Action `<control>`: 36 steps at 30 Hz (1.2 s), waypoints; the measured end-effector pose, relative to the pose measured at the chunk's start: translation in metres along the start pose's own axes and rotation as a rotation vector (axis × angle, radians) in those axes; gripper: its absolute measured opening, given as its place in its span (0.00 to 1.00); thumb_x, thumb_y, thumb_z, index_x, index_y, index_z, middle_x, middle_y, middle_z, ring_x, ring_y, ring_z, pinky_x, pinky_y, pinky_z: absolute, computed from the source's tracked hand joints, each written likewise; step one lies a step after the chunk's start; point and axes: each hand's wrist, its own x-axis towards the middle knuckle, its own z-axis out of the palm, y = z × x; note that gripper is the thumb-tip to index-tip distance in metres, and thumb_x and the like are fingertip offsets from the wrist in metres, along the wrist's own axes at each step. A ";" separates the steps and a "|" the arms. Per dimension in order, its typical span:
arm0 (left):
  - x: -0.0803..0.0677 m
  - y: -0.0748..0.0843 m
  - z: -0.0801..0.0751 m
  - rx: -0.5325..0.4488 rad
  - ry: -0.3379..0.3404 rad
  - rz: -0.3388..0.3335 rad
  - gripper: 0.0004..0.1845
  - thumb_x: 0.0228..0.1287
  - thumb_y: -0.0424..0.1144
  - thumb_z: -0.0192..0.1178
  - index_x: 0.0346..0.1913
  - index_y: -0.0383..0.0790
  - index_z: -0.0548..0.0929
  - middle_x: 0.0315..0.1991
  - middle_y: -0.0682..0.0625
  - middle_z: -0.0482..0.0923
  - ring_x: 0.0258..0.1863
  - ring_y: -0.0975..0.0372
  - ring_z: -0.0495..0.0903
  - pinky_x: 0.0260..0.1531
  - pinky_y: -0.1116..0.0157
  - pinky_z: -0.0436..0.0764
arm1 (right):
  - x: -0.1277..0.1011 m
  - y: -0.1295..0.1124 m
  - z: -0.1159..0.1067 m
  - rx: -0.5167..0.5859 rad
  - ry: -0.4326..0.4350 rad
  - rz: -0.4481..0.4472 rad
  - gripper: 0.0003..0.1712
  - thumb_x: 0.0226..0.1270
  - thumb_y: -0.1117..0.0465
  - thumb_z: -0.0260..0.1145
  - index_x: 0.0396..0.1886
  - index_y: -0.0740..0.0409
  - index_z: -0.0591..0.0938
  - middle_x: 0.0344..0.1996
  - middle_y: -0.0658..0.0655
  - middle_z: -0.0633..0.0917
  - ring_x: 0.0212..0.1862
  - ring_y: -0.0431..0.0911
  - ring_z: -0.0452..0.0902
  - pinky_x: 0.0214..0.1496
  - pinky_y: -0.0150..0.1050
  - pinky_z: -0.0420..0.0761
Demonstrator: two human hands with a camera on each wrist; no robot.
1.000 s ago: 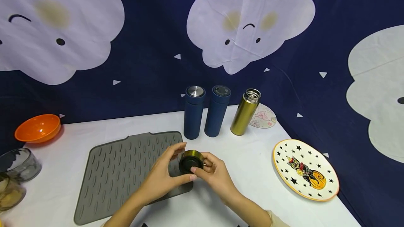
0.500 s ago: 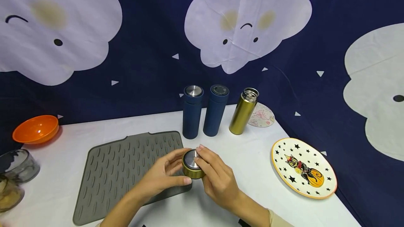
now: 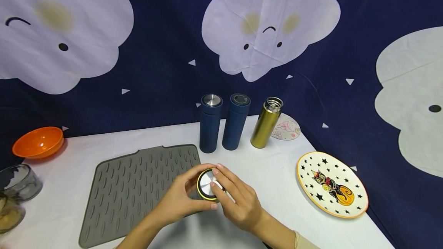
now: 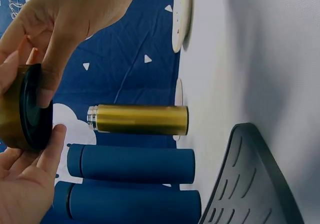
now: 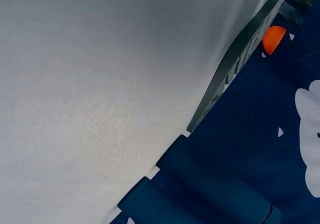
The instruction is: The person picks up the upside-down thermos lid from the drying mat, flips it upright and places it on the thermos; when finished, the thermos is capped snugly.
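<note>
Both hands held a round lid (image 3: pixel 207 185) just above the near right corner of the grey mat (image 3: pixel 131 191). The lid had a gold side wall, a flat silver metal top, and, as the left wrist view showed, a black underside (image 4: pixel 35 108). The left hand (image 3: pixel 180 199) curled round it from 9 o'clock, thumb below, fingers on the far rim. The right hand (image 3: pixel 238 201) pinched it from 3 o'clock, with fingertips (image 3: pixel 216 172) lying over the top.

The mat was soft-looking, with rows of short raised ribs and a wavy far edge. At 3 o'clock from the hands the white table (image 3: pixel 277 172) lay bare up to a plate (image 3: pixel 332 185) with stars and a cat, which sat near the right edge.

At 12 o'clock, well apart from the hands, stood two matte blue bottles (image 3: pixel 209 124) (image 3: pixel 236 122) with lids on, and beside them a shiny gold bottle (image 3: pixel 265 123) with its steel mouth uncovered. An orange bowl (image 3: pixel 38 142) was far at 10 o'clock.
</note>
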 end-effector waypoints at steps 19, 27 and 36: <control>-0.005 0.002 -0.020 0.088 0.179 -0.106 0.38 0.46 0.31 0.78 0.62 0.45 0.74 0.62 0.49 0.77 0.59 0.62 0.77 0.63 0.73 0.72 | -0.056 0.070 0.009 0.121 -0.039 1.257 0.47 0.50 0.63 0.80 0.66 0.68 0.64 0.59 0.69 0.73 0.62 0.58 0.70 0.60 0.53 0.76; -0.010 0.004 -0.024 0.112 0.192 -0.117 0.38 0.45 0.32 0.79 0.62 0.44 0.73 0.58 0.48 0.78 0.56 0.62 0.79 0.61 0.72 0.74 | -0.090 0.146 0.017 -0.054 0.020 1.588 0.53 0.50 0.51 0.81 0.69 0.62 0.60 0.62 0.68 0.67 0.65 0.60 0.64 0.67 0.54 0.66; -0.012 0.009 -0.026 0.135 0.210 -0.158 0.39 0.44 0.34 0.79 0.62 0.44 0.73 0.58 0.49 0.78 0.56 0.62 0.79 0.61 0.73 0.73 | -0.097 0.163 0.028 0.028 0.009 1.696 0.45 0.53 0.54 0.78 0.65 0.64 0.65 0.59 0.67 0.74 0.62 0.60 0.71 0.67 0.53 0.69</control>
